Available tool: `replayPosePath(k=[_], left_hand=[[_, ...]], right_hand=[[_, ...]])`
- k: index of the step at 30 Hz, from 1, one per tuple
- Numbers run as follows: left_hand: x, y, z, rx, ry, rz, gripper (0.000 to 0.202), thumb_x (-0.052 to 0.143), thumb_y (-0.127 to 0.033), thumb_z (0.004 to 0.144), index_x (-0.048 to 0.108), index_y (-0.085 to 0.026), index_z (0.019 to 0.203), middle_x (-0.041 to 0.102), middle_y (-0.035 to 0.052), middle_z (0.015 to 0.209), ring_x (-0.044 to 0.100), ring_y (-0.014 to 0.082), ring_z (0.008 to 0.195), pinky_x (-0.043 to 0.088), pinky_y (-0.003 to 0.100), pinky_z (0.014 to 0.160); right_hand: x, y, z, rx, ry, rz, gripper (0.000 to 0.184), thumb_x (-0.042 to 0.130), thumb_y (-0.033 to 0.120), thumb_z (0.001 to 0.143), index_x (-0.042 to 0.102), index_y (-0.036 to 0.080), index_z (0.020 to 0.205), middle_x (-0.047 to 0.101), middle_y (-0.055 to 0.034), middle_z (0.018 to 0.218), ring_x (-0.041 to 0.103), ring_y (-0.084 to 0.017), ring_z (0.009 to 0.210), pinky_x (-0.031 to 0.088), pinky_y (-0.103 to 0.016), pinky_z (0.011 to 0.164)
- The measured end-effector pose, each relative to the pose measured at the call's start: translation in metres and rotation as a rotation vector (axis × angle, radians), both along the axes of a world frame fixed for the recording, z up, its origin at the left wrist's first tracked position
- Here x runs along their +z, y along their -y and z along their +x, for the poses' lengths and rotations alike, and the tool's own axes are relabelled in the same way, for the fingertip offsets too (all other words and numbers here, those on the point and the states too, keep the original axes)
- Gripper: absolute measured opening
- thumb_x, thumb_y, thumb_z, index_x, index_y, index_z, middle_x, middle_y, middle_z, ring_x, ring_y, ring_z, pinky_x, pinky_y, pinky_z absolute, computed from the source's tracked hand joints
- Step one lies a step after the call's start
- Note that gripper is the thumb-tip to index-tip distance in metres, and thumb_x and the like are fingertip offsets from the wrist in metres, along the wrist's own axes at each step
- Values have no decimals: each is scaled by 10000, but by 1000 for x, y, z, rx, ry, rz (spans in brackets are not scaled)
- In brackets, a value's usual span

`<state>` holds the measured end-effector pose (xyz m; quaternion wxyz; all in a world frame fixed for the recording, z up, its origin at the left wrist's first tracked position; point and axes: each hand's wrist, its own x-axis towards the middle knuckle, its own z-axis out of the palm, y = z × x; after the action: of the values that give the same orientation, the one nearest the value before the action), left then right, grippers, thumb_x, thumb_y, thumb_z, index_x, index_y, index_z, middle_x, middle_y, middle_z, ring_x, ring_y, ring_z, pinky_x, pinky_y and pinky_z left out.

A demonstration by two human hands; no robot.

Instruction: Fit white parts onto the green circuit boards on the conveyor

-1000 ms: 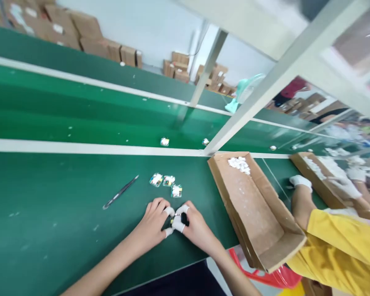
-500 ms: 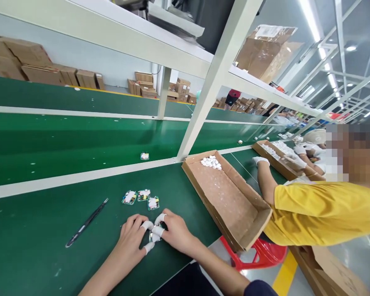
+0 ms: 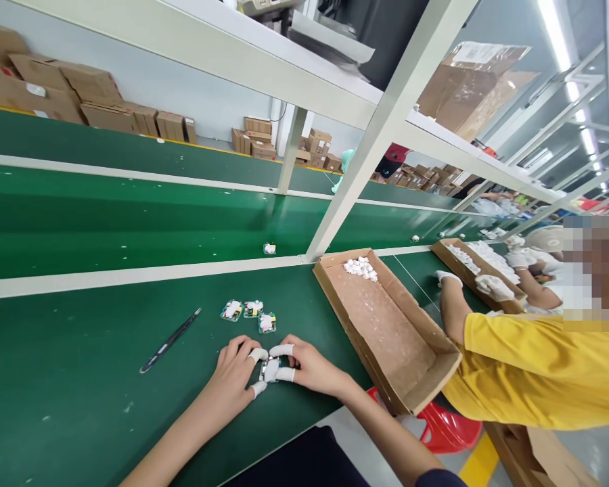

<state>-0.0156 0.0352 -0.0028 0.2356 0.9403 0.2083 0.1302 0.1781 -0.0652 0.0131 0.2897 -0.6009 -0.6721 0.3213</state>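
Observation:
Between my two hands lies a small circuit board [image 3: 271,370] with a white pad on top, resting on the green tabletop. My left hand [image 3: 238,368], with white finger cots on thumb and index finger, grips the board's left side. On its right side, my right hand [image 3: 304,365] pinches it with finger-cot-covered thumb and index finger. Just beyond my hands sit three similar boards, a left one [image 3: 232,310], a middle one [image 3: 253,309] and a nearer one [image 3: 266,322], each topped with white. To the left lie black tweezers [image 3: 170,341].
A shallow cardboard box [image 3: 386,325] with small white pieces at its far end stands to the right. Beside it a co-worker in a yellow shirt [image 3: 532,368] sits. One more board [image 3: 269,249] is on the green conveyor belt [image 3: 208,233]. A slanting white post [image 3: 355,182] rises behind.
The view has shifted, so the scene sits further right. My right fingers have moved apart from the board's top to its right edge; the board remains between my hands.

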Motion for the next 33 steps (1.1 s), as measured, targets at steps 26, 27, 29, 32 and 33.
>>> replayPosePath(k=[26, 27, 29, 32, 33], left_hand=[[21, 14, 4, -204, 129, 9, 246, 506, -132, 820, 651, -181, 1013, 567, 92, 1169, 361, 304, 1192, 327, 491, 957], [22, 14, 4, -222, 163, 13, 235, 511, -135, 825, 658, -192, 1000, 585, 83, 1140, 372, 299, 1178, 332, 485, 947], [24, 14, 4, -207, 249, 0, 220, 535, -168, 836, 650, -197, 1020, 605, 79, 1099, 396, 286, 1147, 348, 471, 930], [25, 11, 2, -114, 387, -41, 286, 591, -288, 845, 604, -184, 1112, 598, 95, 1094, 423, 268, 1108, 378, 462, 929], [25, 11, 2, -90, 423, -53, 333, 608, -321, 840, 586, -185, 1143, 591, 98, 1103, 426, 264, 1102, 388, 461, 934]], right_hand=[[-1, 21, 14, 126, 256, 69, 372, 661, 334, 838, 564, 196, 1170, 512, -106, 1149, 498, -244, 1050, 476, -423, 894], [1, 20, 13, 114, 238, 75, 340, 662, 327, 833, 577, 198, 1137, 527, -98, 1120, 507, -239, 1030, 477, -418, 882], [6, 19, 11, 73, 152, 73, 283, 669, 332, 819, 599, 201, 1061, 550, -75, 1049, 528, -217, 962, 483, -392, 840], [20, 17, 8, 12, -113, -9, 246, 621, 424, 851, 612, 196, 941, 552, -41, 943, 539, -162, 815, 485, -327, 742], [26, 16, 7, 6, -213, -50, 282, 586, 472, 867, 610, 196, 917, 549, -34, 922, 537, -151, 784, 483, -313, 717]])
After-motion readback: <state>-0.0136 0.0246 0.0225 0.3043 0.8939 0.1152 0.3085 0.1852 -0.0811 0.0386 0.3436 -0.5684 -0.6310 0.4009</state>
